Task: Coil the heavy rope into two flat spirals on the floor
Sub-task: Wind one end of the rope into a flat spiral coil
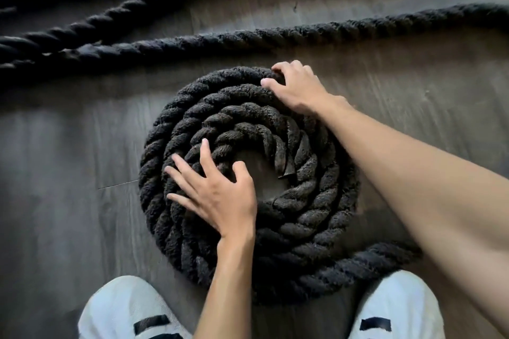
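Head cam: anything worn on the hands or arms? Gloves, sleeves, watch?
Nothing worn. Left hand and right hand are bare: no gloves, rings or watch. Left forearm and right forearm are bare as well, no sleeve within view.

no writing, label, brand, number or sign can be read on the rope (248, 124), the floor (68, 159) or anywhere else in view. the only marks are two plain black patches (151, 323) on the white cloth (118, 303) at the bottom edge, and they carry no letters that can be made out.
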